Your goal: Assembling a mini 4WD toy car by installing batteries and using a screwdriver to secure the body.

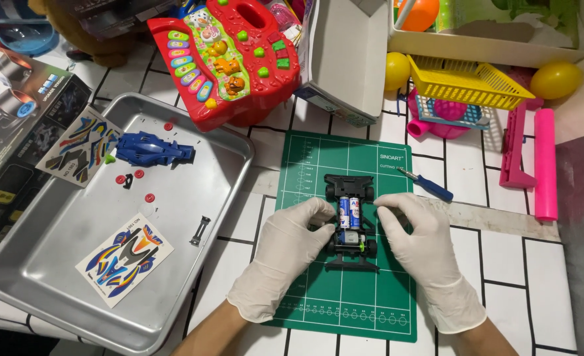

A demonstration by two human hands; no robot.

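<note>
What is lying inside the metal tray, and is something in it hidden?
The metal tray holds a blue car body, two sticker sheets, small red wheels and a dark bar-shaped part. Whatever lies under the sheets cannot be seen.

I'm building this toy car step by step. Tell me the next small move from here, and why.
Probably fetch the blue car body from the metal tray and seat it on the black chassis. Both batteries sit in their bay with the motor behind them, and the left hand and right hand merely steady the chassis on the green cutting mat; the shell lies apart.
</note>
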